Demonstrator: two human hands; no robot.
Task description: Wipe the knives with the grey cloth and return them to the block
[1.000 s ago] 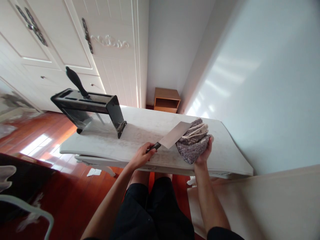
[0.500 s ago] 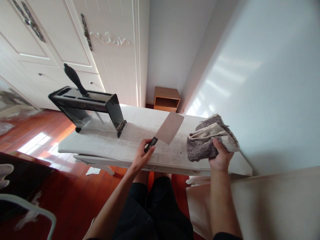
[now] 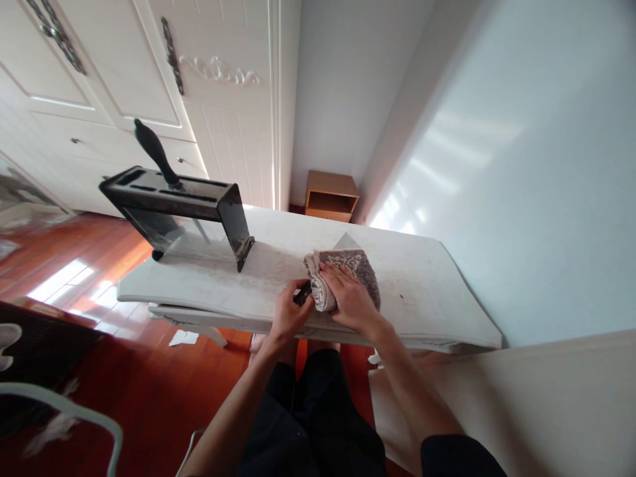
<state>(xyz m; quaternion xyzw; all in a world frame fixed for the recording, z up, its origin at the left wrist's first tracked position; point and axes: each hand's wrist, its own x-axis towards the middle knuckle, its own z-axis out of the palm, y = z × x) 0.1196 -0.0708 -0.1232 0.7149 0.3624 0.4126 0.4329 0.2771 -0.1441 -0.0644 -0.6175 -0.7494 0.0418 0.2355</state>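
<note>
My left hand [image 3: 289, 311] is closed around the black handle of a cleaver [image 3: 346, 241]. A folded grey-brown and cream cloth [image 3: 368, 268] covers most of the blade; only a far corner of the metal shows past it. On top of that cloth lies my right hand [image 3: 354, 301], fingers together and bent over it, pressing it against the blade; its thumb is hidden. Both hands are above the front part of a white tabletop [image 3: 417, 265]. To the left stands a black knife rack [image 3: 196, 192] with one black-handled tool [image 3: 155, 151] upright in a slot.
The table's edge runs close in front of my legs. White wardrobe doors [image 3: 228, 132] rise behind the rack, and a pale wall [image 3: 536, 199] borders the right side. A small wooden cabinet [image 3: 332, 192] stands beyond the table. White paper [image 3: 183, 338] lies on the red floor.
My right hand has carried the cloth leftward from the table's right side onto the cleaver's blade, which it now covers. My left hand keeps its hold on the handle.
</note>
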